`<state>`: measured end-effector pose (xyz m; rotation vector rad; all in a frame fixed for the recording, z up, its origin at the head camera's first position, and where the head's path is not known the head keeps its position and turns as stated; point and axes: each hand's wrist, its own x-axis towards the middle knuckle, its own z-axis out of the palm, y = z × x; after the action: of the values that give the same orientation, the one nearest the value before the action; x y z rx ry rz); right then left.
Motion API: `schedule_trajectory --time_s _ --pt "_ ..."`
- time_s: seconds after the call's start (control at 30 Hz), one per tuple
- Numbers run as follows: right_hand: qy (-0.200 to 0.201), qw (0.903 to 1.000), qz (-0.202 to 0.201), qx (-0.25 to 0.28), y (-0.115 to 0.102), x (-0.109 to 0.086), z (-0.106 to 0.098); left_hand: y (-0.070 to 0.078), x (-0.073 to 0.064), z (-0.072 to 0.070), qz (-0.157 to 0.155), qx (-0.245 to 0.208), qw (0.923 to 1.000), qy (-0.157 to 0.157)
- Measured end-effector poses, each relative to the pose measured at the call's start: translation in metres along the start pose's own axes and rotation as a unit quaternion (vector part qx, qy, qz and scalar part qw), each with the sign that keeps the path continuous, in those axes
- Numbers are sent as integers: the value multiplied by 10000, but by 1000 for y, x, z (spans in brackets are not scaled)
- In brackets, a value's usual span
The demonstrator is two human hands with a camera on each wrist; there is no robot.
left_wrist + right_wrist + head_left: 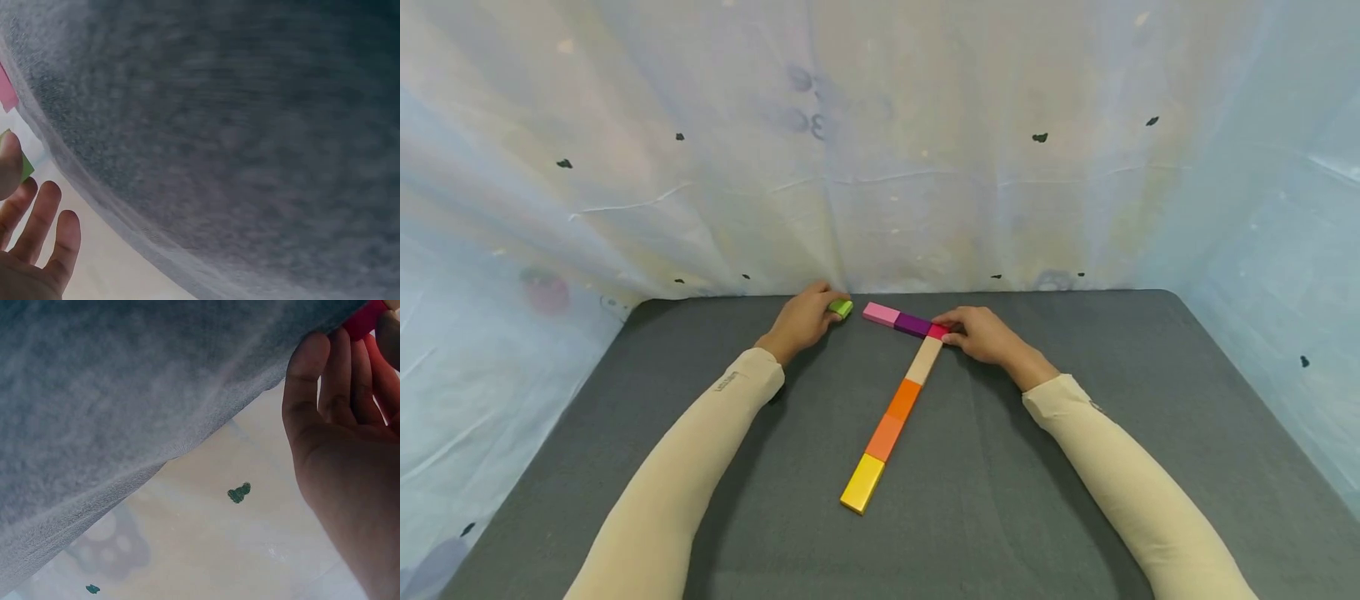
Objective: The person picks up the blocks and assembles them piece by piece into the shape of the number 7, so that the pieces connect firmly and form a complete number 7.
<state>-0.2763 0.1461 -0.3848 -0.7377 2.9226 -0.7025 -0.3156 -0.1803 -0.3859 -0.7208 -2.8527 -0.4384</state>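
Note:
Near the table's far edge, my left hand [802,321] pinches a green block [841,309] between thumb and fingers; its other fingers are spread in the left wrist view. Just right of it, a pink block [881,314] lies end to end with a purple block [913,325]. My right hand [988,335] holds the red block [937,332] at the corner, thumb on the near side and fingers on the far side. From that corner a row runs toward me: a beige block [923,361], two orange blocks [895,419] and a yellow block [862,483].
The dark grey cloth-covered table [1037,517] ends close behind both hands. Beyond it hangs a pale printed curtain [910,167] with small dark marks, which also runs along the left and right sides.

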Motion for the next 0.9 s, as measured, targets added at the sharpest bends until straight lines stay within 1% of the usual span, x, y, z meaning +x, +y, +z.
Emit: schedule_trajectory --time_s 0.1,0.3,0.43,0.57,0.7,0.9 --pt "22 10000 67 8 2 0 0 4 4 2 -68 38 10000 60" --pt "5 9999 100 7 6 2 3 11 12 7 -128 211 9997 77" --pt "25 10000 69 8 6 2 3 16 15 9 -30 375 9992 115" --pt "3 10000 50 -2 5 1 1 21 18 11 19 460 9989 90" --pt "-34 10000 75 -12 3 0 0 23 21 13 -47 523 9986 88" --pt "-18 9999 145 -67 3 1 -1 24 26 14 -62 649 9979 63"
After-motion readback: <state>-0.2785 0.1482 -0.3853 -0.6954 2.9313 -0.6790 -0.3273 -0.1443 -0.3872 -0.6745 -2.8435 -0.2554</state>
